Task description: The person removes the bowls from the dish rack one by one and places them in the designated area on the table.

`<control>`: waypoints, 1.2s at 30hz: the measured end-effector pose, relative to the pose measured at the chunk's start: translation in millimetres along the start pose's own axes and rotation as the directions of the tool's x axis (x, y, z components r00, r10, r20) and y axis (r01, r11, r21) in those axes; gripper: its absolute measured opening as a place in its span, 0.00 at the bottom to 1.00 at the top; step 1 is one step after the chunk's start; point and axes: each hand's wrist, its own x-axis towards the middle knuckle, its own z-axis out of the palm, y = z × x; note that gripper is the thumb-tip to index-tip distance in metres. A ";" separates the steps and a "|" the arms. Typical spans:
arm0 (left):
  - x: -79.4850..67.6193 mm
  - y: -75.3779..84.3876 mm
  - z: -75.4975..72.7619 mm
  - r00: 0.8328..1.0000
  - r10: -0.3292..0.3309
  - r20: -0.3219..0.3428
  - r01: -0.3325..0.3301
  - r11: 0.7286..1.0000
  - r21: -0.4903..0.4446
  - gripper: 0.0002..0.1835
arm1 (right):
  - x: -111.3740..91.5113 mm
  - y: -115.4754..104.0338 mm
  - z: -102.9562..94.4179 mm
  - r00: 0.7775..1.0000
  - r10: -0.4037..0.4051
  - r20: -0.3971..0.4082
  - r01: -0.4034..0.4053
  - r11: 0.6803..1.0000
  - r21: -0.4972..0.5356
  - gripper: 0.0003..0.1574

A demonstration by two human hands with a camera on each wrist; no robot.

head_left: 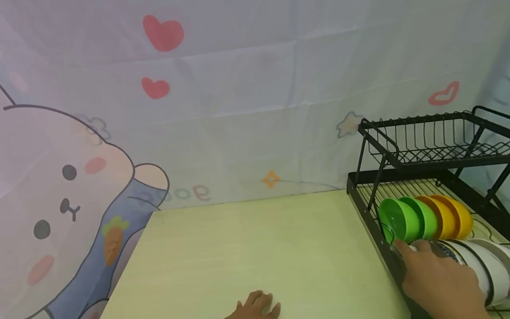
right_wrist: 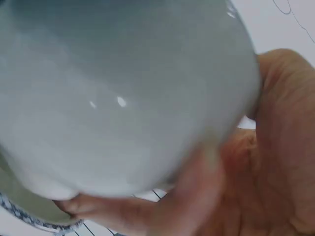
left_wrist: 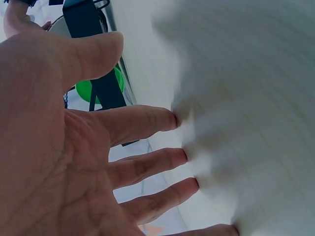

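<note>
My right hand (head_left: 442, 279) is over the front of the dish rack, at a row of white bowls (head_left: 480, 270) standing on edge, some with dark rims. In the right wrist view its fingers curl around a glossy white bowl (right_wrist: 123, 123), thumb on one side and fingers on the other. Behind that one shows a bowl with a blue-patterned rim (right_wrist: 29, 216). At the near edge of the head view is my left hand (head_left: 256, 306), fingers spread and fingertips on the pale tabletop (left_wrist: 246, 98), holding nothing.
The black two-tier dish rack (head_left: 368, 221) stands at the right of the table. Its lower tier also holds green bowls (head_left: 404, 219) and yellow bowls (head_left: 454, 217) on edge. The upper tier (head_left: 434, 137) overhangs the back. A printed cloth (head_left: 239, 110) hangs behind the table.
</note>
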 end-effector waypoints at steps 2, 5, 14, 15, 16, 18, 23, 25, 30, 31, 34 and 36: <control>-1.6 0.4 -0.4 1.000 0.005 -0.005 -0.005 1.000 0.008 0.30 | -2.1 -3.5 -0.4 1.000 0.013 -0.017 -0.013 1.000 -0.012 0.40; -2.3 3.4 -2.9 1.000 -0.004 -0.007 0.004 0.999 0.051 0.32 | -6.1 -9.1 -1.6 0.996 0.021 -0.084 -0.025 0.999 -0.038 0.42; -11.8 14.0 -15.6 1.000 -0.017 0.026 0.012 0.983 0.185 0.41 | -18.4 -27.6 -20.5 0.980 0.103 -0.170 -0.117 0.990 -0.078 0.53; -12.2 14.8 -17.1 0.999 -0.016 0.032 0.010 0.982 0.188 0.41 | -18.7 -27.9 -21.1 0.975 0.107 -0.193 -0.123 0.990 -0.072 0.53; -12.2 15.6 -18.6 0.999 -0.022 0.039 0.015 0.982 0.189 0.40 | -19.4 -27.7 -21.6 0.970 0.101 -0.222 -0.117 0.991 -0.061 0.53; -12.5 18.1 -20.5 0.999 -0.027 0.036 0.020 0.981 0.195 0.39 | -20.8 -27.8 -22.4 0.962 0.081 -0.260 -0.097 0.994 -0.049 0.54; -16.3 22.6 -23.4 0.999 -0.031 -0.005 0.032 0.988 0.150 0.40 | -23.8 -30.0 -22.8 0.966 0.003 -0.257 -0.002 1.000 0.004 0.58; -16.2 22.9 -25.8 0.999 -0.039 0.002 0.038 0.992 0.119 0.40 | -24.9 -32.1 -23.2 0.967 -0.022 -0.252 0.031 0.999 0.034 0.58; -15.3 24.1 -29.5 0.997 -0.067 0.030 0.064 0.994 0.086 0.40 | -30.2 -38.0 -21.6 0.961 -0.085 -0.264 0.110 0.991 0.082 0.58; -15.5 24.6 -29.5 0.997 -0.071 0.023 0.069 0.993 0.091 0.40 | -31.0 -39.3 -20.9 0.963 -0.093 -0.252 0.121 0.988 0.095 0.58; -16.8 26.4 -29.6 0.997 -0.075 -0.026 0.077 0.992 0.099 0.41 | -32.4 -42.5 -18.8 0.972 -0.124 -0.198 0.154 0.978 0.142 0.57; -17.3 27.6 -29.3 0.995 -0.081 -0.066 0.087 0.992 0.093 0.42 | -33.2 -45.8 -16.2 0.976 -0.147 -0.163 0.177 0.967 0.182 0.56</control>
